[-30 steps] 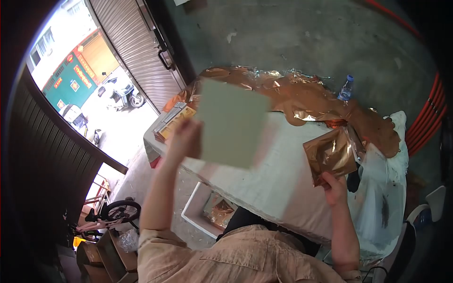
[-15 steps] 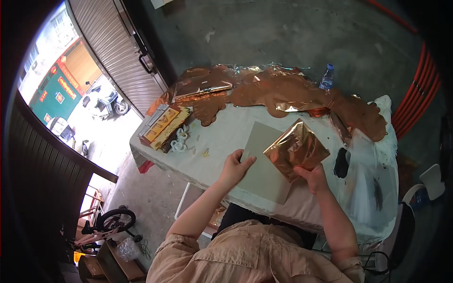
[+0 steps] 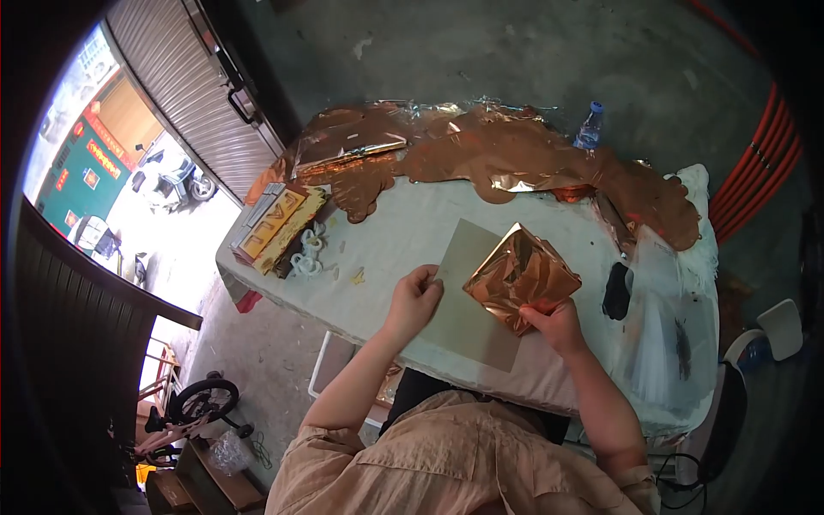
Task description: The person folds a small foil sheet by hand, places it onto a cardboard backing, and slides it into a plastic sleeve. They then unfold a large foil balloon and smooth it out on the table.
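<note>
My right hand [image 3: 556, 324] pinches the near corner of a square of shiny copper-coloured foil [image 3: 522, 276], thumb on top. The foil is wrinkled and held over the right part of a thin beige sheet [image 3: 459, 309]. That sheet lies on the white cloth-covered table [image 3: 378, 249] in front of me. At the sheet's left edge my left hand [image 3: 416, 299] is closed, thumb against curled fingers. Whether it grips the edge or something thin there, I cannot make out. The foil covers part of the sheet.
Crumpled copper foil [image 3: 481, 154] spreads along the table's far edge, beside a plastic bottle [image 3: 590, 127]. A yellow printed box [image 3: 279, 225] and white twisted strands [image 3: 307, 253] lie left. On the right are a black object [image 3: 616, 292] and clear plastic film [image 3: 657, 343].
My left hand has slid slightly off the beige sheet, its thumb drawn back to the edge. The foil has turned a little and shifted left with my right hand. The view has shifted slightly.
</note>
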Action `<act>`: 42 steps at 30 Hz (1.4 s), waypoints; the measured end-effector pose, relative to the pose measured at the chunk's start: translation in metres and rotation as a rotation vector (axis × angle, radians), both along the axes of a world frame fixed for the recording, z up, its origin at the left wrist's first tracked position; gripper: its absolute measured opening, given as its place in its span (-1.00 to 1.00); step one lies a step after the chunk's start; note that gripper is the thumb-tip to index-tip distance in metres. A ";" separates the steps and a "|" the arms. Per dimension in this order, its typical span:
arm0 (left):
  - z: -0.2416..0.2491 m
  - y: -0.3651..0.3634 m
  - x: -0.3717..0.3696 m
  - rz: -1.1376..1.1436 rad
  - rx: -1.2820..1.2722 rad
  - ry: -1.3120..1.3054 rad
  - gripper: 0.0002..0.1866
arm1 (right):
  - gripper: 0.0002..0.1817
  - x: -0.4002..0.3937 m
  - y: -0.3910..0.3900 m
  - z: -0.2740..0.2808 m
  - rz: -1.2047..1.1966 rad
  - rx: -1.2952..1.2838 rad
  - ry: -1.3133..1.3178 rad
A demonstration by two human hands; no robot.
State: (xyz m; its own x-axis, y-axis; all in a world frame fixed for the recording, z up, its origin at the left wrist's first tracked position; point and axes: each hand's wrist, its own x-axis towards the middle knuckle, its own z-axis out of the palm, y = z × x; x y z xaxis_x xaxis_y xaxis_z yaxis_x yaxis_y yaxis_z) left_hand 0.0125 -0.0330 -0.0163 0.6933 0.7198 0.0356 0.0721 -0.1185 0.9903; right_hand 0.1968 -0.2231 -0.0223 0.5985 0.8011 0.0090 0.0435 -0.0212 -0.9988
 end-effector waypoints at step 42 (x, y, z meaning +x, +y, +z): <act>0.008 0.008 -0.014 -0.156 0.344 0.024 -0.95 | -0.90 -0.010 0.005 0.001 0.090 -0.092 -0.014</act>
